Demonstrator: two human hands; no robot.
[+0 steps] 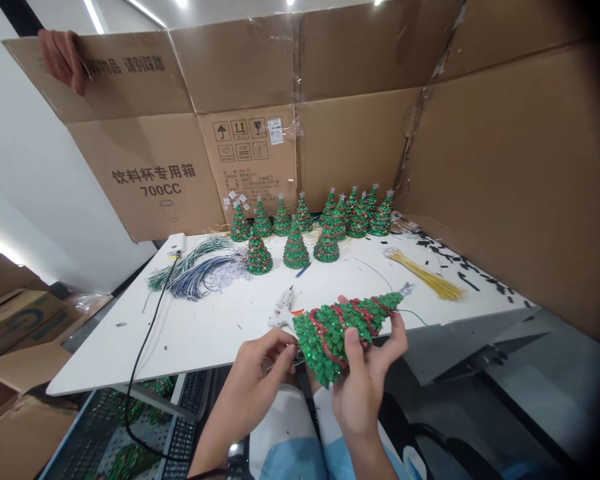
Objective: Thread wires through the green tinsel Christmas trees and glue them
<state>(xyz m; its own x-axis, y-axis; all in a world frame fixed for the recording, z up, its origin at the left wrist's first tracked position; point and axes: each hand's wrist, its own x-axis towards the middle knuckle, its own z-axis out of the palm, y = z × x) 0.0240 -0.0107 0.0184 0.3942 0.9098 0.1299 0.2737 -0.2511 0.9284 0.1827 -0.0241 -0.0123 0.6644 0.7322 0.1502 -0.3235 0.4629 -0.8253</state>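
My right hand (367, 377) is wrapped around a small green Christmas tree (330, 337) with red glitter garland. The tree lies tilted on its side, its silver star (407, 289) pointing right and its base toward my left hand (265, 373). Thumb and fingers of that left hand are pinched together just beside the base; what they hold, if anything, is too small to make out. Behind the tree's base, a white glue gun (283, 308) rests on the table. A thin green wire (414, 315) shows beyond the star.
Several finished trees (296, 245) stand at the table's back (105, 340). Dark and green wire bundles (197, 273) lie left, a yellow bundle (430, 277) right, near black scraps (465, 280). A black cable (153, 327) crosses the left side. Cardboard walls (355, 147) enclose the back; another person's hand (64, 59) grips one.
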